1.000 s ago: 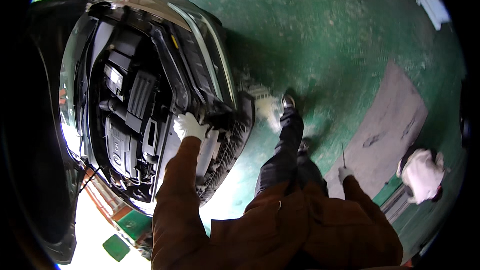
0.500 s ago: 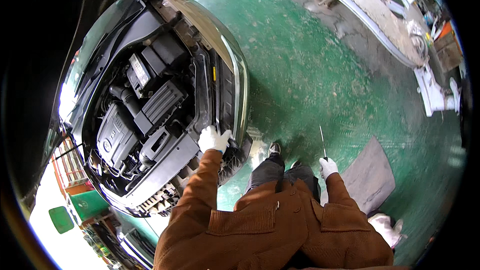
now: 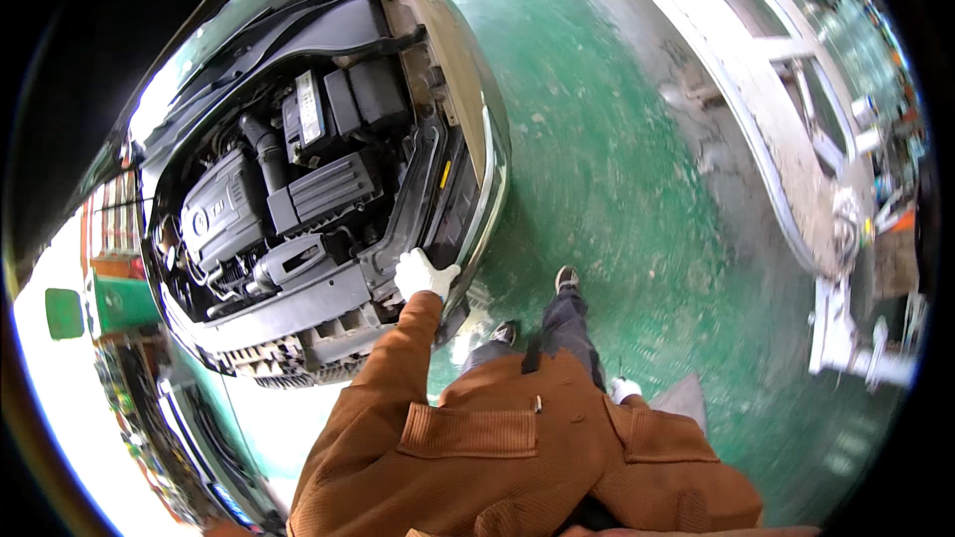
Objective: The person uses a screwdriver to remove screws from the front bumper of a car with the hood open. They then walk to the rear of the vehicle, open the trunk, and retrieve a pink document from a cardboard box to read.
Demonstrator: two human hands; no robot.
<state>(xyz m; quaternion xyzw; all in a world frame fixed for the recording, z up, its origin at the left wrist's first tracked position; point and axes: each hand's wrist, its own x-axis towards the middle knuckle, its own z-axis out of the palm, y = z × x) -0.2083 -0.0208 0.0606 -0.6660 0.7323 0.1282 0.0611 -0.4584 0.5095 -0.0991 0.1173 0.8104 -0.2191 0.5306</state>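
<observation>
Green bin (image 3: 64, 312) at 9 o'clock, outside the car. Open engine bay (image 3: 288, 209) fills the upper left — black engine cover (image 3: 221, 209) at its left, black air box (image 3: 333, 189) in the middle, battery (image 3: 310, 109) above at 12 o'clock of it. Front panel of the car (image 3: 438, 189) runs as a long strip; its long axis goes from 12 o'clock down to 6 o'clock, then bends toward 8 o'clock along the grille (image 3: 298, 348). Left hand (image 3: 425, 273), white glove, lies on the lower end of that strip at the corner of the bay; grip draped over the edge, fingers loosely bent, whether clamped cannot be told. Brown sleeve (image 3: 388, 388) leads down to 6 o'clock. Green floor (image 3: 617, 169) to the right. Right hand (image 3: 624, 390), white glove, low at 5 o'clock beside the jacket; mostly hidden, grip state cannot be told — a thin rod (image 3: 621, 366) stands up from it toward 12 o'clock. Grey lift arm (image 3: 786, 169) at 2 o'clock.

Versus half a second ago: the bay sits higher and larger in view, left hand on the same front edge, right hand dropped lower and closer to the body.
</observation>
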